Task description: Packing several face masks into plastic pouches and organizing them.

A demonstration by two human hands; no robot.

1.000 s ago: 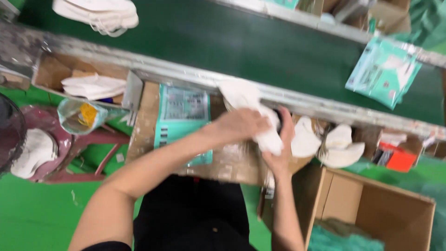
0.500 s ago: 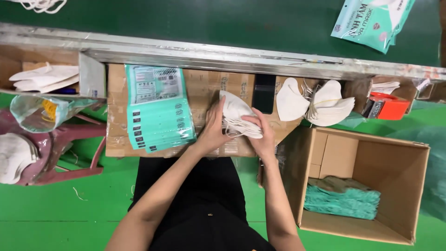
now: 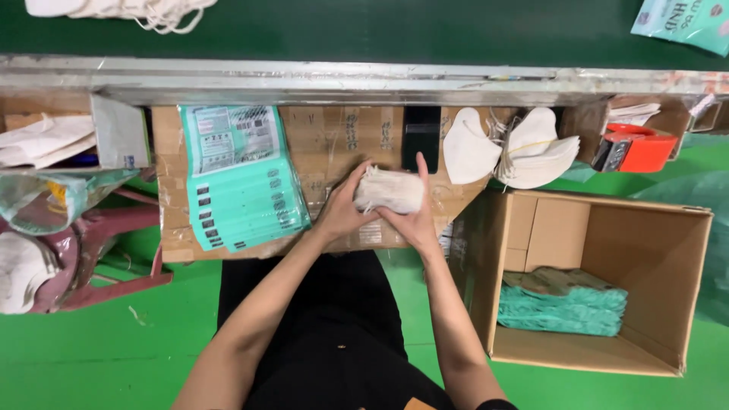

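A stack of white face masks point(image 3: 389, 190) is pressed between both my hands over a cardboard work board point(image 3: 326, 140). My left hand point(image 3: 339, 212) grips the stack's left side and my right hand point(image 3: 416, 216) holds its right side. A fanned pile of teal printed bags point(image 3: 239, 182) lies on the board to the left. Loose white masks point(image 3: 509, 148) lie to the right, next to a black phone point(image 3: 421, 133).
An open cardboard box point(image 3: 592, 281) at the right holds teal packs point(image 3: 563, 304). An orange tape dispenser point(image 3: 634, 148) sits at the upper right. A green conveyor belt point(image 3: 380, 26) runs along the top behind a metal rail. A pink stool point(image 3: 99, 243) stands at the left.
The camera view has settled lower and straighter. My hands brought the mask stack down from the belt edge to the board and squared it together.
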